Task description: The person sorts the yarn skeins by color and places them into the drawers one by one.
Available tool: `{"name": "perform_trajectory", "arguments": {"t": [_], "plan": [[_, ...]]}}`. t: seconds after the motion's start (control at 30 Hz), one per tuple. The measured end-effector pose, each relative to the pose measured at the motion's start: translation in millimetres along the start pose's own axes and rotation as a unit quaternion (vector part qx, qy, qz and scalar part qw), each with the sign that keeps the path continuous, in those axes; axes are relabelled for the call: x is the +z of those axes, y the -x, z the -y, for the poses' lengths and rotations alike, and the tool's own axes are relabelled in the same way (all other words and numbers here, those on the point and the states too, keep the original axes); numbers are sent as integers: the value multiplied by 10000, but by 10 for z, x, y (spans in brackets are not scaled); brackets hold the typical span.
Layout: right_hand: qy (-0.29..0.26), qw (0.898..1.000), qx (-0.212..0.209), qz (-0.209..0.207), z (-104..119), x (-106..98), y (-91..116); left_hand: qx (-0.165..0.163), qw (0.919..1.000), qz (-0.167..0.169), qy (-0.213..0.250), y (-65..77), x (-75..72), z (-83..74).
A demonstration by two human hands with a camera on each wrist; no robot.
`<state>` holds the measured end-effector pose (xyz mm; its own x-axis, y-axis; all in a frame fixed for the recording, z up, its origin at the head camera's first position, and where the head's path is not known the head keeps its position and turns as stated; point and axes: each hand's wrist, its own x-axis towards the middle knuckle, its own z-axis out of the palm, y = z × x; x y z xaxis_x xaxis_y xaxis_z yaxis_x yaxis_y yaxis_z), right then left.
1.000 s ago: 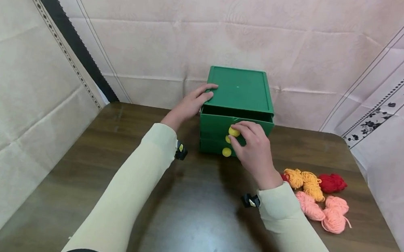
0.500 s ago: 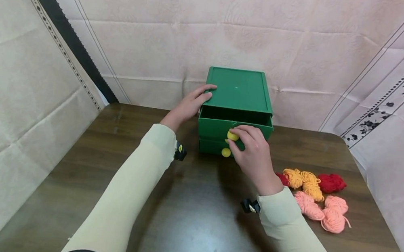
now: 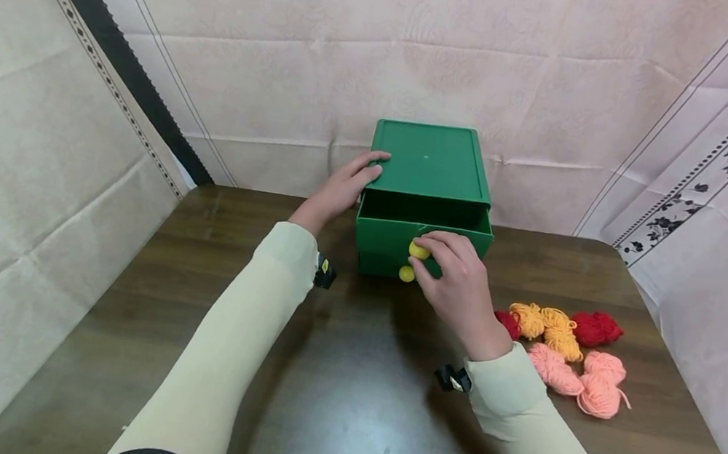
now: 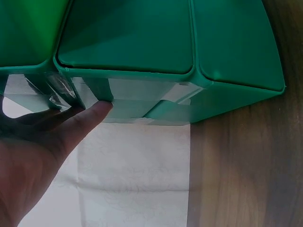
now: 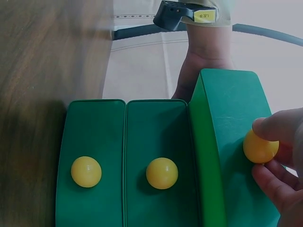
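Three-drawer chest on table, at far edge; backdrop cloth behind. Top drawer juts forward past two lower drawers; one knob on each drawer front. Left hand at chest's left side. Right hand before top drawer, at its knob. Yarn skeins on table, right of chest, beside right sleeve.

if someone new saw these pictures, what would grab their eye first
Probably the bright green drawer unit at the back of the table, its top drawer open and the right hand pinching that drawer's round yellow knob. The left hand rests against the unit's left side. Next would likely come the red, yellow and pink yarn bundles grouped on the table to the right.
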<state>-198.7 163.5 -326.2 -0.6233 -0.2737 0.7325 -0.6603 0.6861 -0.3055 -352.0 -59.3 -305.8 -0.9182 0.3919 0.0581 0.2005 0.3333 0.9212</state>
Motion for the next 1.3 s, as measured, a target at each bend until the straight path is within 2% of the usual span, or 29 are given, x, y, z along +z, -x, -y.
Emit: {"name": "perform_trajectory", "arguments": {"t": [0.27,0.5,0.63,0.9,1.03,1.13,1.3], "plan": [[2,10000,15,21,27,-14,29,-122,9999,46,43,8,-9,-45],[45,10000,40,37,59,-38,65,-299,9994,162,36,172,-7,-280],[60,10000,-3,10,75,-50,79,-302,9994,156,48,226,4,-348],[82,10000,-11,12,92,-74,106,-298,9991,150,275,209,30,-326],[87,9999,-67,-26,88,-83,124,-200,9993,78,319,96,38,-164],[98,9999,-113,-54,87,-94,134,-156,9995,67,258,102,30,-170],[132,9997,-151,-124,72,-122,170,-221,9995,109,177,192,20,-305]]}}
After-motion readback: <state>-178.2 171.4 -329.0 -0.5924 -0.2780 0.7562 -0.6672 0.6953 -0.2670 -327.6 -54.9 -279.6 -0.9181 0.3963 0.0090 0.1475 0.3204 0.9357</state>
